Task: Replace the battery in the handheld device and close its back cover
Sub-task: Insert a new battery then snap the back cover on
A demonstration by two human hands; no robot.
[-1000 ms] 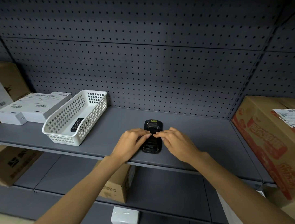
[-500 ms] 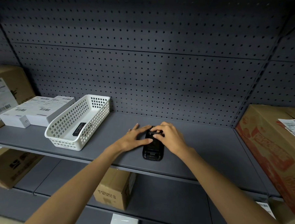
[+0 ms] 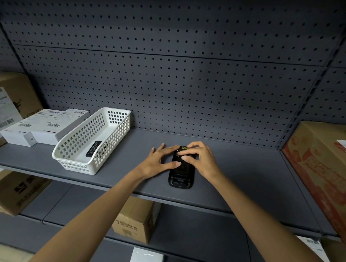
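A black handheld device lies back-up on the grey shelf, near its front edge. My left hand rests flat beside the device's left side, fingers spread, its thumb pressing on the back cover. My right hand curls over the device's top end, fingertips pinching near the yellow-labelled head. The upper half of the device is hidden under my fingers. A black battery lies inside the white basket to the left.
Two white labelled boxes sit left of the basket, with a cardboard carton behind them. A large red-printed carton fills the shelf's right end. Pegboard backs the shelf. More cartons stand on the lower shelf.
Both hands slid from the device's middle up to its top end. The left hand has flattened with fingers spread; the right hand now grips the head. The device stays in place.
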